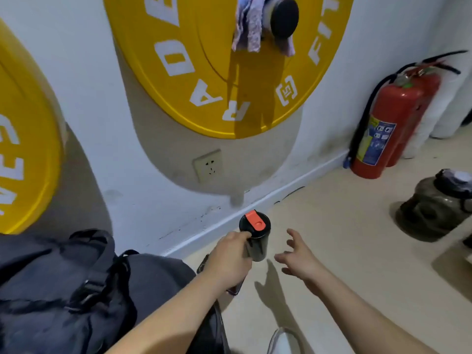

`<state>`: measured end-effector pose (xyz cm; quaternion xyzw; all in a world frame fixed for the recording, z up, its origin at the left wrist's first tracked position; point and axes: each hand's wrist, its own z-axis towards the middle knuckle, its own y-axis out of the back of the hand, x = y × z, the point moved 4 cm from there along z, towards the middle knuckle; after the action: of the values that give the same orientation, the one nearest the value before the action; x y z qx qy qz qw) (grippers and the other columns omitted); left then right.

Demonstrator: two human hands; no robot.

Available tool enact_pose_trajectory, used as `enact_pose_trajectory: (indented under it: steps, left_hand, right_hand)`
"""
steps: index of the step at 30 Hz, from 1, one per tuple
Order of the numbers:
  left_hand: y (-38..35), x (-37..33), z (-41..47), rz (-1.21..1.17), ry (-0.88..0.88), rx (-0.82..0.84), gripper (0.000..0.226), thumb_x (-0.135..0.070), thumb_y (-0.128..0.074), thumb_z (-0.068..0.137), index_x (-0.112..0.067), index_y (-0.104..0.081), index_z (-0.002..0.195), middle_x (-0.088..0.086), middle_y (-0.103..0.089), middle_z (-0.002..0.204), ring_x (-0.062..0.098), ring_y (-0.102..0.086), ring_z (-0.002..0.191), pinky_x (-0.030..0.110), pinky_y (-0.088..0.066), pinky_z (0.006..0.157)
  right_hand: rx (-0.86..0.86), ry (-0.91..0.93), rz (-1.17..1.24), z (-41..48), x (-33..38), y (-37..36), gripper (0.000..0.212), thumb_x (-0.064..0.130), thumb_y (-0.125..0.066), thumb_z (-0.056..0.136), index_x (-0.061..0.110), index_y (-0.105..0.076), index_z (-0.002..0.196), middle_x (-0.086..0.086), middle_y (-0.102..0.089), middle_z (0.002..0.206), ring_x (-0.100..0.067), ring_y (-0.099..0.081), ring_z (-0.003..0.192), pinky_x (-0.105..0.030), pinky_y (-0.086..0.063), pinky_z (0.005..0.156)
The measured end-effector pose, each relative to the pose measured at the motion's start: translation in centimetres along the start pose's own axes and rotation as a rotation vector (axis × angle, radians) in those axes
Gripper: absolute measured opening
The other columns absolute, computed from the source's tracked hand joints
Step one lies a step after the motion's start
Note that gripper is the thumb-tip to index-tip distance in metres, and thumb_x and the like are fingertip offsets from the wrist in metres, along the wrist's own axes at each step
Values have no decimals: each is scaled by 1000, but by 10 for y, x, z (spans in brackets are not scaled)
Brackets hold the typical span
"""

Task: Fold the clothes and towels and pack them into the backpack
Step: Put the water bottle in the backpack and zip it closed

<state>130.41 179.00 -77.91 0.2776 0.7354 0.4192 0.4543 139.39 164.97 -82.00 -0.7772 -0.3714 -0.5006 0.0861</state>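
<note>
**Bottle in hand beside the backpack, towel not yet folded**

The backpack (63,290), dark navy with black straps, lies on the floor at the lower left, against the wall. Its opening is not visible from here, so what it holds cannot be told. The only cloth in view is 1 pale patterned towel (249,24), which hangs unfolded from the black peg at the centre of a big yellow wall disc (204,72), well apart from the pack.

The left hand (229,256) grips a black bottle (256,236) round its upper body, just right of the backpack. The bottle stands upright and its orange flip lid looks closed. The right hand (298,254) hovers near the bottle with fingers spread and relaxed, holding nothing.

As I judge it, the step in hand is dealing with the bottle, either stowing it or setting it aside, and the folding is not yet done for that towel. The next move likely calls for freeing both hands, then reaching up to lift the towel off the peg.

Further right, 2 red fire extinguishers (390,123) stand in the corner. A dark tinted jug (434,205) sits on the floor near them, its contents unclear.
</note>
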Motion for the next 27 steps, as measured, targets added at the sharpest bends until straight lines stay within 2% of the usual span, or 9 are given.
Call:
enact_pose_trajectory:
  steps: [3, 5, 7, 11, 13, 15, 19, 22, 27]
  left_hand:
    - [-24, 3, 63, -36, 60, -13, 84, -31, -70, 79, -27, -23, 148, 4, -29, 148, 27, -32, 134, 33, -34, 107]
    - [-40, 9, 101, -29, 102, -13, 96, -35, -73, 76, -33, -13, 150, 6, -13, 155, 33, -21, 140, 37, -32, 109]
    - [-61, 20, 133, -61, 155, 15, 104, -42, -75, 72, -40, -5, 149, 7, -4, 156, 36, -18, 141, 41, -33, 110]
    - [-83, 36, 156, -203, 176, -57, 91, -37, -80, 64, -48, -25, 136, 3, -28, 132, 29, -50, 118, 35, -45, 96]
    - [-75, 35, 148, -220, 149, -150, 79, -36, -81, 60, -45, -36, 125, -2, -34, 116, 24, -58, 101, 28, -46, 84]
    - [-58, 32, 135, -265, 135, -207, 76, -38, -81, 58, -46, -40, 122, -4, -37, 112, 18, -57, 94, 23, -41, 77]
    - [14, 20, 94, -451, 47, -269, 75, -48, -80, 52, -53, -46, 119, -13, -55, 113, 4, -55, 97, 18, -43, 82]
    - [87, 2, 46, -731, -46, -286, 78, -38, -82, 54, -50, -51, 125, -24, -59, 116, -8, -57, 105, 22, -48, 92]
    - [171, -14, -57, -1062, -166, -404, 102, -31, -90, 60, -50, -29, 140, -13, -61, 124, 2, -61, 111, 28, -52, 89]
  right_hand:
    - [20, 13, 18, 42, -7, -16, 94, -1, -59, 84, 23, -1, 154, -6, -24, 155, -19, -36, 134, -30, -40, 102]
    - [48, 24, 49, 65, -5, -22, 94, -4, -56, 85, 23, 1, 154, -1, -32, 149, -12, -38, 125, -25, -40, 96]
    - [61, 48, 85, 83, -4, -25, 86, -10, -50, 85, 20, -5, 153, -1, -42, 142, -18, -49, 121, -35, -45, 96]
    - [41, 104, 197, 109, -17, -31, 66, -19, -40, 83, 33, -42, 123, 13, -58, 112, -5, -60, 99, -42, -49, 92]
    - [25, 89, 275, 112, -27, -32, 72, -19, -42, 84, 34, -39, 133, 22, -56, 104, -1, -56, 112, -40, -51, 85]
    - [46, 134, 276, 106, -26, -29, 77, -17, -50, 85, 22, -26, 147, 24, -51, 112, 16, -53, 105, -26, -51, 77]
    - [140, 295, 50, 76, 14, -4, 87, 11, -78, 78, 34, -26, 144, 18, -46, 130, 14, -48, 112, -6, -45, 83]
    - [237, 448, -125, 35, 75, 3, 93, 32, -87, 66, 41, -33, 142, 21, -56, 129, 5, -54, 115, -29, -47, 101]
    - [219, 657, -5, -58, 180, -15, 70, 45, -85, 62, 36, -52, 123, 12, -67, 112, -6, -64, 103, -34, -54, 88]
